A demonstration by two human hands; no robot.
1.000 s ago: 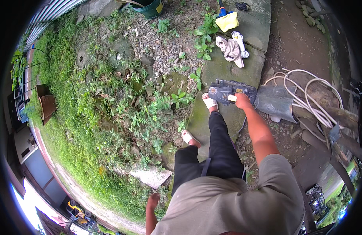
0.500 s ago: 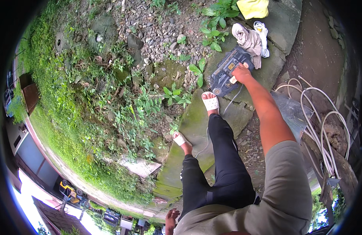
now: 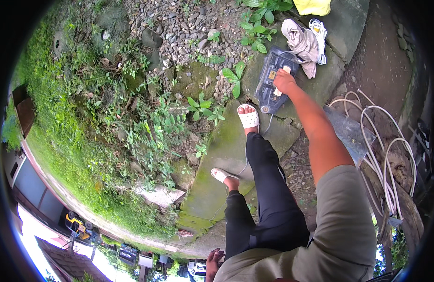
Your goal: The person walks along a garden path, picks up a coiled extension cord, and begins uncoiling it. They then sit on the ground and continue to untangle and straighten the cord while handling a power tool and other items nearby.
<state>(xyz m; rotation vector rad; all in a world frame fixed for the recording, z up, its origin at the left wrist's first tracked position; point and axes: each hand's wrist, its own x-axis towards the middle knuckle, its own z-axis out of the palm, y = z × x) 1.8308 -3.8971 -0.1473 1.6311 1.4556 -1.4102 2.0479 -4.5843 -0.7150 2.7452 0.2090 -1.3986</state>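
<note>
My right hand (image 3: 284, 82) is closed round the cream handle of a dark blue-grey, boxy machine (image 3: 268, 89) with yellow labels. A thin grey cord (image 3: 268, 124) runs from its near end past my feet. The machine is at the mossy concrete slab; whether it touches the slab is hard to tell. Against its far right side lies a crumpled beige cloth (image 3: 300, 40), with a bundled white cord (image 3: 319, 40) beside it. My left hand (image 3: 214, 262) hangs low by my hip, fingers loosely apart, nothing visible in it.
A yellow bag or cloth (image 3: 313, 6) lies at the far edge. Looped pale hose (image 3: 388, 155) hangs over driftwood-like logs (image 3: 410, 211) on the right, near a grey sheet (image 3: 348, 134). Weeds (image 3: 151, 131) and gravel (image 3: 184, 28) border the slab on the left.
The machine has swung to a more upright angle in the picture, still in my right hand. My left foot has shifted and turned on the slab. The whole view has moved slightly.
</note>
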